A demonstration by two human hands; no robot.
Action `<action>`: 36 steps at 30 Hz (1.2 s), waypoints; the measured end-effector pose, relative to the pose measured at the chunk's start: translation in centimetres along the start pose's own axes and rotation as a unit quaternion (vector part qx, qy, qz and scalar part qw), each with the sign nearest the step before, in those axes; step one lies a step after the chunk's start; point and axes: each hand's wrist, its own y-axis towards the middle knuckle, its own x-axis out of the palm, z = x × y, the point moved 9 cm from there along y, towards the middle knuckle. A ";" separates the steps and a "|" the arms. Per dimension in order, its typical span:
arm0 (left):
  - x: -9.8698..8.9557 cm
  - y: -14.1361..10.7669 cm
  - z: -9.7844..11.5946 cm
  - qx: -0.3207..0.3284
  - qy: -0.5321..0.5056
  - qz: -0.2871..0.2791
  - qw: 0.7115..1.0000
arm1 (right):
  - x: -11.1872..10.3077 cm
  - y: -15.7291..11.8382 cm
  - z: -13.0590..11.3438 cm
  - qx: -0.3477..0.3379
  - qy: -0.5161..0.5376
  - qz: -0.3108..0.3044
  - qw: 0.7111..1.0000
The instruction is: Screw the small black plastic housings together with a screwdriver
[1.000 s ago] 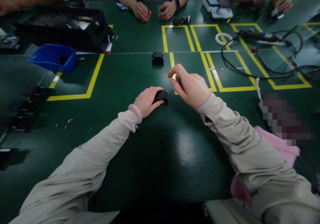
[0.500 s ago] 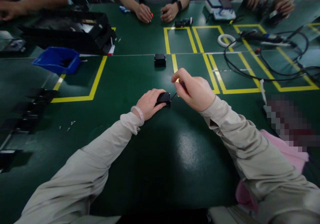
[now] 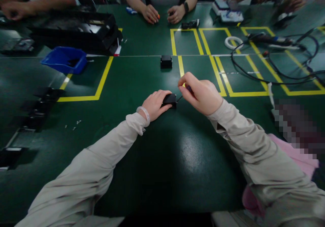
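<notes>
A small black block (image 3: pixel 169 100) lies on the green table, with my left hand (image 3: pixel 156 106) wrapped round its left end. My right hand (image 3: pixel 200 93) is closed on a thin dark tool (image 3: pixel 179 98), like a screwdriver; its shaft reaches down-left to the block's right end. Most of the tool's handle is hidden in my fingers. Beyond my hands stands a second black block (image 3: pixel 166 61), touched by neither hand.
A blue bin (image 3: pixel 64 59) and a long black tray (image 3: pixel 73 30) are at the left, near small screws (image 3: pixel 74 128). Black parts line the left side. Cables (image 3: pixel 269 80) and a white tape ring (image 3: pixel 233 43) are at the right. Other people's hands rest across the table.
The whole view has shifted slightly, so things appear a little further right. Both hands keep the same hold on the block and the tool.
</notes>
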 end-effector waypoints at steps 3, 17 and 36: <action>0.0 0.0 0.0 -0.001 0.003 0.001 1.000 | 0.1 -0.1 0.0 0.001 0.000 -0.006 1.000; -0.1 0.0 0.1 0.001 0.004 -0.003 1.000 | 0.0 0.0 0.2 0.006 0.001 -0.006 1.000; -0.1 -0.1 0.1 0.007 0.001 0.003 1.000 | 0.0 0.0 0.1 0.012 -0.003 -0.016 1.000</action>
